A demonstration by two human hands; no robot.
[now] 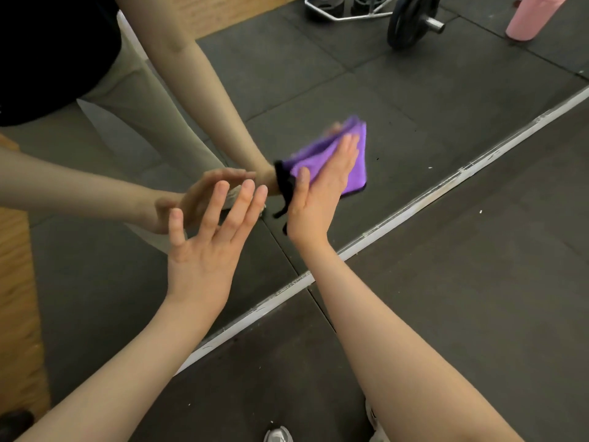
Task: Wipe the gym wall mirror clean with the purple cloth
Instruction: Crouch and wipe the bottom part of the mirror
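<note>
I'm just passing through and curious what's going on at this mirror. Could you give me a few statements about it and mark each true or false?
1. The right hand presses the cloth flat against the mirror with straight fingers. True.
2. The cloth is green. False: it is purple with a dark edge.
3. The left hand holds a spray bottle. False: it is open, fingers spread, and holds nothing.
4. A weight plate on a bar shows in the mirror. True.
5. The floor is pale wood. False: it is dark matting.
</note>
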